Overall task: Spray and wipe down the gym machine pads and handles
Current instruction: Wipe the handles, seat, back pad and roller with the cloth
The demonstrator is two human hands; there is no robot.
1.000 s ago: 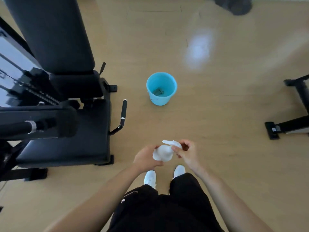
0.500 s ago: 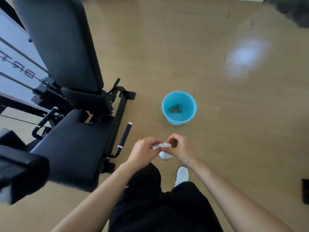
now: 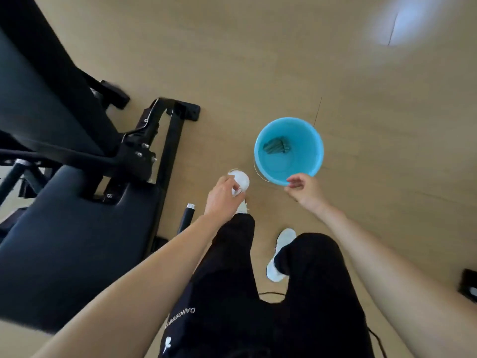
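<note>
My left hand grips a white spray bottle low over the floor, just left of a light blue bucket. A dark green cloth lies inside the bucket. My right hand hovers at the bucket's near rim with loosely curled fingers and holds nothing. The gym machine's black seat pad and black back pad fill the left side. A black handle with a silver collar sticks out beside the seat, close to my left forearm.
The machine's black steel frame and floor foot stand between the seat and the bucket. My legs in black trousers and white shoes are below my hands. Bare wooden floor stretches to the right; a dark object sits at the right edge.
The view has tilted down and moved closer to the bucket. My right hand has let go of the bottle and moved right to the bucket rim. The left hand still holds the bottle, now lower.
</note>
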